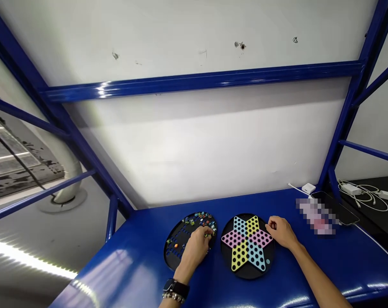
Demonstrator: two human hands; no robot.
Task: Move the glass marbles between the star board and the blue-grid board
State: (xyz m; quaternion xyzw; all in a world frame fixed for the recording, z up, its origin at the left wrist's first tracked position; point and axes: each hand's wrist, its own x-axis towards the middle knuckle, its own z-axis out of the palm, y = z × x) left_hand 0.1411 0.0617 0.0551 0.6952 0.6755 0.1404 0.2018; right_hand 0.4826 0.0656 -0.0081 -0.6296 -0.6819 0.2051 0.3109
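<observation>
Left hand (196,248) dipping into the round black tray (172,252), fingers bunched over marbles (202,219) near its right rim, hold unclear; right hand (281,232) curling, fingers slightly apart, at the edge of the star board (247,246); blue table (338,267) stretching open toward the white wall (194,149).

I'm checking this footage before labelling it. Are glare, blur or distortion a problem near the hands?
In the head view, glare streaks the blue table at lower left, away from the hands; the left hand and Chinese checkers board look sharp; a pixelated patch sits off to the right; wide-angle distortion slants the blue frame.
</observation>
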